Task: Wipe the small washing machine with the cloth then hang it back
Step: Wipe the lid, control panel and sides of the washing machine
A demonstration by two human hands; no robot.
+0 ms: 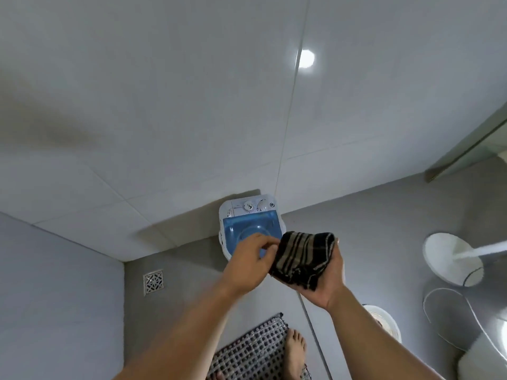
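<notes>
Right hand (pixel 325 272) cups the folded cloth (pixel 304 259) from beneath, left hand (pixel 251 260) pinching its near edge; washer (pixel 248 223) sits on the floor just beyond both hands, so firm the fold into a flat pad before wiping.

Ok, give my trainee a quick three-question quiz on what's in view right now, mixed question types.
1. True or false: the striped cloth is lying on the washing machine.
2. Which hand supports the cloth from below?
A. left hand
B. right hand
C. neither
3. Fill in: the floor drain sits to the ______ of the washing machine in the head view.

Key:
1. False; it is held up in the hands, above the machine.
2. B; the left only pinches its edge.
3. left
</notes>
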